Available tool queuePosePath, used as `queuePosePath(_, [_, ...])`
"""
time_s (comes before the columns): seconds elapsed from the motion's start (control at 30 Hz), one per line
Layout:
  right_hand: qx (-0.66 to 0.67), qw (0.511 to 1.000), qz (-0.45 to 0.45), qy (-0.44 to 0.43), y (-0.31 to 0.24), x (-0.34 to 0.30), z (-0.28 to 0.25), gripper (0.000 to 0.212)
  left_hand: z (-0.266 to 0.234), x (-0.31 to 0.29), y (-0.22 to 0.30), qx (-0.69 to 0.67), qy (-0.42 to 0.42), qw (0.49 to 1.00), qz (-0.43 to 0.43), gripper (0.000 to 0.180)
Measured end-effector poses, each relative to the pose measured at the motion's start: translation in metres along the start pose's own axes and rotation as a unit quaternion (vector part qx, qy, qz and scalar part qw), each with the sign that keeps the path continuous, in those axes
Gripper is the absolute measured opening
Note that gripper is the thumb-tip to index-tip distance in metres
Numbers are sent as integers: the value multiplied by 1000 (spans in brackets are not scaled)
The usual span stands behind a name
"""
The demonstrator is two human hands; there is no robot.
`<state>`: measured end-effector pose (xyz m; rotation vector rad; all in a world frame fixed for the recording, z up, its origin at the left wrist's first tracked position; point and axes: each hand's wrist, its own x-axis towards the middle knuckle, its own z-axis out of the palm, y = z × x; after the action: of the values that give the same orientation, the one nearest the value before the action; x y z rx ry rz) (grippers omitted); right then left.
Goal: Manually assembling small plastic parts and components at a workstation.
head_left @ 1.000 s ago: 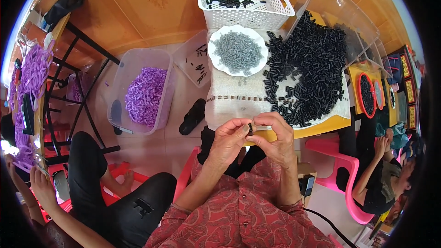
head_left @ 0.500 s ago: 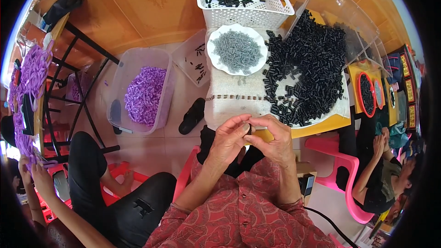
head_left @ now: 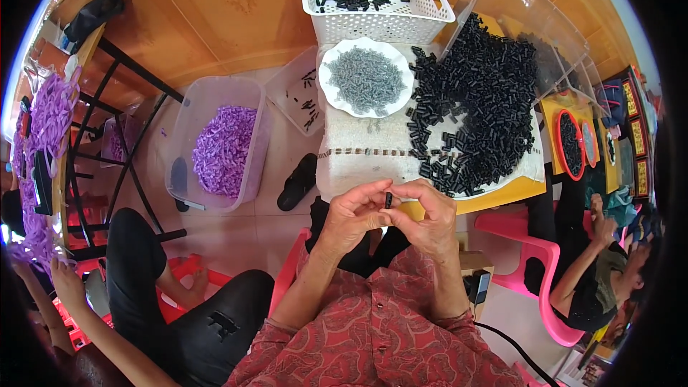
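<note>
In front of my chest, over the near table edge, a small black tube-shaped piece (head_left: 388,200) stands upright between my fingertips. My left hand (head_left: 355,215) is closed, with thumb and forefinger at its left side. From the other side my right hand (head_left: 428,218) pinches the same piece with thumb and forefinger. Just beyond, a big heap of similar black pieces (head_left: 480,100) covers the right part of a white cloth (head_left: 362,172). Left of the heap, a white scalloped plate (head_left: 324,75) holds many small grey translucent pieces (head_left: 365,77).
A white perforated basket (head_left: 380,29) with a few black pieces stands at the back. A clear bin (head_left: 258,150) of purple pieces is on the floor at left, near a black slipper (head_left: 297,183). Co-workers sit on both sides; a pink chair (head_left: 527,251) is at right.
The black piece has turned upright between my fingertips and shows more plainly. My left thumb has shifted lower. At far left, a co-worker's hands have moved at the purple strands.
</note>
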<state>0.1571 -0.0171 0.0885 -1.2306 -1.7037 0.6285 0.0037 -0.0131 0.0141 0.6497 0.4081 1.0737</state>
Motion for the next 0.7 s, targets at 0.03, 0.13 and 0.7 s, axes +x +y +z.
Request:
queuePosePath(0.03, [0, 1000, 0, 0, 0, -1, 0, 33, 0, 0, 0, 0, 5, 1000, -6, 53])
queuePosePath(0.13, [0, 1000, 20, -3, 2, -3, 0, 32, -1, 0, 1, 4, 11, 1000, -18, 53])
queuePosePath(0.7, [-56, 998, -12, -26, -4, 0, 5, 45, 1, 3, 3, 25, 111, 994, 6, 34])
